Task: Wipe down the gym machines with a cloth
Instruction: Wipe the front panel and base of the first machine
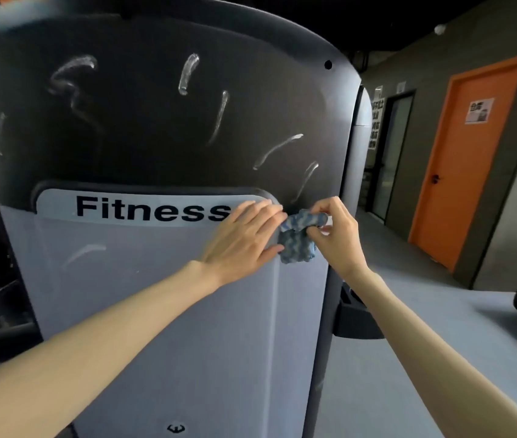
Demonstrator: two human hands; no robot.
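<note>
The cloth (296,245), blue and white, hangs crumpled between the two grips and lies against the machine cover (156,311). The right grip (336,235) pinches it by its upper edge with curled fingers. The left grip (244,238) holds nothing: its fingers lie straight and flat on the cover, and their tips touch the cloth's left side.

The first risk, I think, is a drop. Only a small pinch at the top carries the cloth, so it may slip and fall to the floor when the person rearranges it.

The second risk is poor wiping. A bunched cloth meets the panel with little area and may only spread the white streaks (187,74), which lie above both grips on the dark upper panel (156,137).

One faint streak (85,252), well to the left of the left grip and a little lower, is easy to miss. The bare left palm on the cover may also leave new marks.
</note>
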